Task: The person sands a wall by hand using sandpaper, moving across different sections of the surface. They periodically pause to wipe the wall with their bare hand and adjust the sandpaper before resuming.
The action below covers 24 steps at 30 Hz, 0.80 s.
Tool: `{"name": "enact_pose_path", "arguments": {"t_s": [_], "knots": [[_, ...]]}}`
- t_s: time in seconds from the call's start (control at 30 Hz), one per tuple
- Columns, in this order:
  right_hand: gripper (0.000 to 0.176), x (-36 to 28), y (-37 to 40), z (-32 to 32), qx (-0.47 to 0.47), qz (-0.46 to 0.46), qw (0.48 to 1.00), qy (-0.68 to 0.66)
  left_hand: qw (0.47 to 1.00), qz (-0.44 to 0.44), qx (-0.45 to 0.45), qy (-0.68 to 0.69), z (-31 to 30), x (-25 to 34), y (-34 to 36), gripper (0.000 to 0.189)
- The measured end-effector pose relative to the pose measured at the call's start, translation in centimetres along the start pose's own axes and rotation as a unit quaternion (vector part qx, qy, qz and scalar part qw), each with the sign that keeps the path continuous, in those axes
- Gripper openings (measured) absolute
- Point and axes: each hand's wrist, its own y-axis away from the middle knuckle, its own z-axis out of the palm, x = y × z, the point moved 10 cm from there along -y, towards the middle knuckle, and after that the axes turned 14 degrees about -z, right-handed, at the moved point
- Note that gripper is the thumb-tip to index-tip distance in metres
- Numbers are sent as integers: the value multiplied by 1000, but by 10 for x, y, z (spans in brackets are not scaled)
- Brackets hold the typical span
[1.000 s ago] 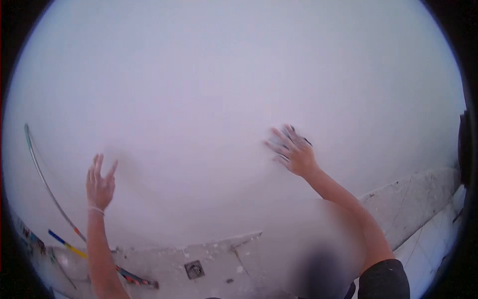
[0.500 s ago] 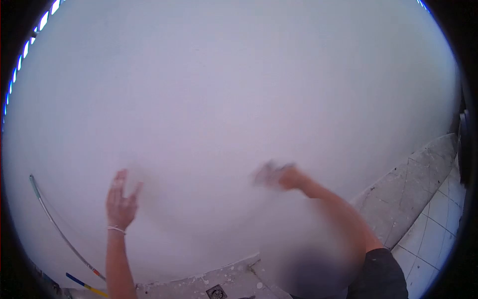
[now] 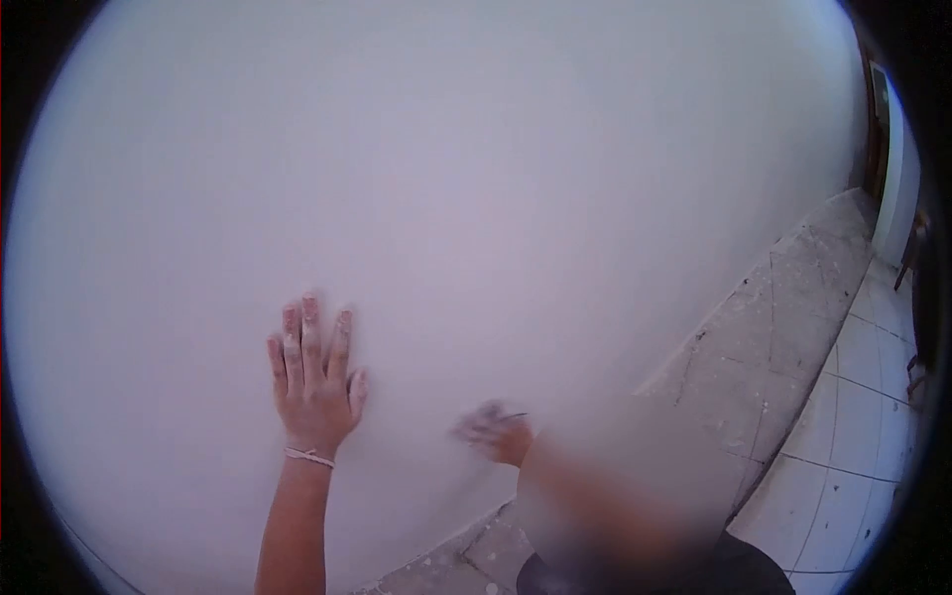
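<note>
My left hand [image 3: 315,382] lies flat against the pale wall [image 3: 476,198] with its fingers spread; white dust covers the fingers, and a thin white band [image 3: 309,456] circles the wrist. To the right and a little lower, my right hand [image 3: 494,432] is at the wall's surface, smeared by motion. A thin dark edge shows by its fingers, but what it holds, if anything, cannot be made out. A blurred patch hides part of the right forearm.
Along the wall's foot runs a grey, paint-spotted floor strip [image 3: 764,337], with white tiles [image 3: 823,486] beyond it. At the far right stand a pale upright panel [image 3: 897,188] and a dark object [image 3: 924,297] that is cut off.
The view has shifted to the right and turned. My left hand now rests flat with its fingers spread. My right hand is lower and nearer the left one. The poles at lower left have left view.
</note>
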Motion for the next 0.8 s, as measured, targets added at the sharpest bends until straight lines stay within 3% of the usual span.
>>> {"name": "enact_pose_path", "arguments": {"t_s": [0.07,0.1,0.13,0.2,0.27,0.33,0.37,0.4,0.43,0.5,0.53,0.57,0.6,0.67,0.73,0.8], "knots": [[52,57,63,-10,61,172,974,131,999,-14,-11,-29,9,10,-2,64],[54,84,58,-58,211,259,939,82,998,-22,-30,-45,12,9,0,62],[56,113,51,-108,354,340,870,37,997,-30,-47,-60,14,9,1,60],[59,143,27,-155,426,430,792,84,998,-10,-11,-63,8,11,0,59],[59,145,2,-163,403,435,800,90,999,5,27,-43,10,15,0,60],[58,107,-36,-139,338,270,899,66,995,51,27,-82,15,25,4,62],[56,72,-43,-111,226,161,955,107,991,83,13,-102,18,29,8,63],[56,42,-37,-66,103,43,983,144,987,112,-2,-118,26,33,14,64],[55,32,-9,-46,79,-48,977,194,986,117,-8,-121,29,32,18,64],[55,67,97,-8,19,-68,978,196,984,122,-7,-132,28,31,19,64],[55,96,139,9,-16,6,989,146,984,121,5,-128,24,31,17,64],[53,121,134,-30,77,99,981,149,985,121,15,-124,23,31,17,64],[52,143,124,-84,163,193,957,145,985,124,18,-118,23,32,19,64],[52,173,99,-128,397,402,821,79,986,116,23,-115,20,33,17,63],[55,181,107,-119,439,694,568,-56,987,115,24,-113,20,34,20,63],[59,179,68,-137,500,681,516,-140,985,117,36,-123,19,32,20,64]]}}
